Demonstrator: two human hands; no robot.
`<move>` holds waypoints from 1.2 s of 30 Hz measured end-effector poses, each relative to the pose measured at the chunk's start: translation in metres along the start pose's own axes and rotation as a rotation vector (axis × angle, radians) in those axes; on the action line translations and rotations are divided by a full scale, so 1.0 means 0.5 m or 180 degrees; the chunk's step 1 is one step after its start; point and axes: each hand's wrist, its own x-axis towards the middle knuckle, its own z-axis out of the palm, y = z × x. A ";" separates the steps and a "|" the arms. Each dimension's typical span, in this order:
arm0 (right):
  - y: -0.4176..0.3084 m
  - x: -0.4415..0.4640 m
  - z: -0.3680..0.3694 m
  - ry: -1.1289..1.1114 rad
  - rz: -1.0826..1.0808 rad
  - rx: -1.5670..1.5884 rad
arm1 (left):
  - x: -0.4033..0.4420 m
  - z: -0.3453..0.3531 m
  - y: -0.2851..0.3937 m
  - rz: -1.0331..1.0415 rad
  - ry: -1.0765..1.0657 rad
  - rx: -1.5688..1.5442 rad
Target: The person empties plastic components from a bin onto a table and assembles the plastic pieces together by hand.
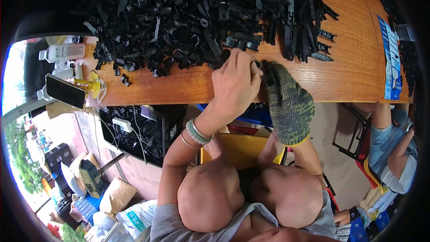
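The left hand is bending its fingers beside the gloved right hand; I can't tell whether either is gripping anything. Far on the table, black parts are lying heaped

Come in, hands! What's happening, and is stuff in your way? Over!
Left hand bare, fingers curled; right hand gloved, close beside it. Exact grip too dark to tell. Black parts heaped on the table just beyond, crowding the space ahead.
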 end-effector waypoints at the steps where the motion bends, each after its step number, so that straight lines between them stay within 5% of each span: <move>1: -0.001 0.005 0.004 0.0087 0.0017 -0.0009 | 0.005 0.003 0.000 0.0111 0.0061 0.0055; 10: -0.009 0.033 -0.024 0.0006 0.0404 -0.0280 | 0.007 -0.009 -0.005 -0.0162 0.0310 0.0064; 13: 0.011 0.021 -0.024 0.0129 0.0567 0.0302 | -0.008 -0.028 0.001 -0.0779 0.0195 -0.1119; 18: 0.022 0.012 -0.025 0.0353 0.0803 0.1292 | -0.024 -0.050 0.003 -0.1286 -0.0272 -0.1569; 20: 0.016 0.006 -0.056 0.0240 0.1199 0.2175 | -0.018 -0.063 0.008 -0.0910 -0.0869 -0.1596; 22: 0.029 0.003 -0.091 -0.0865 0.2111 0.4179 | -0.019 -0.070 0.018 -0.0804 -0.0920 -0.1564; 24: 0.027 0.001 -0.096 -0.0933 0.1974 0.3861 | -0.017 -0.072 0.026 -0.0689 -0.0974 -0.1532; 26: 0.035 -0.006 -0.093 -0.1059 0.0889 0.2777 | -0.014 -0.073 0.032 -0.0252 -0.0801 -0.1347; 27: 0.033 -0.004 -0.096 -0.1056 0.0886 0.2779 | -0.014 -0.074 0.034 -0.0248 -0.0800 -0.1345; 29: 0.024 0.004 -0.107 -0.1355 0.2251 0.3720 | -0.014 -0.075 0.039 -0.0253 -0.0777 -0.1416; 30: 0.028 0.003 -0.106 -0.1353 0.2247 0.3720 | -0.013 -0.077 0.039 -0.0248 -0.0775 -0.1415; 32: 0.036 0.000 -0.102 -0.1349 0.0681 0.2556 | -0.012 -0.083 0.040 -0.0239 -0.0865 -0.1369; 36: 0.023 -0.008 -0.096 -0.1433 0.1758 0.3189 | -0.011 -0.081 0.048 -0.0092 -0.0837 -0.1292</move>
